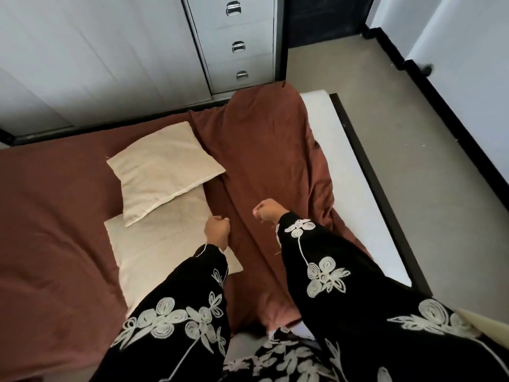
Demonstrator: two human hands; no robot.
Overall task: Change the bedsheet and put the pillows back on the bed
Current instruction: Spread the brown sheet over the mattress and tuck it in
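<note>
A rust-brown bedsheet (55, 216) covers most of the bed. Its right side is bunched into folds (270, 150), which leaves a strip of white mattress (344, 172) bare. Two cream pillows lie on the sheet, the upper pillow (162, 166) overlapping the lower pillow (154, 244). My left hand (217, 230) is at the lower pillow's right edge with its fingers curled, and I see nothing in it. My right hand (267, 212) is a fist just above the folded sheet and holds nothing that I can see. Both arms wear black sleeves with white flower embroidery.
A black bed frame (380, 194) borders the mattress on the right, with grey floor (413, 133) beyond it. A white drawer unit (237, 42) with metal handles stands past the bed's far corner, beside white wardrobe doors (96, 51).
</note>
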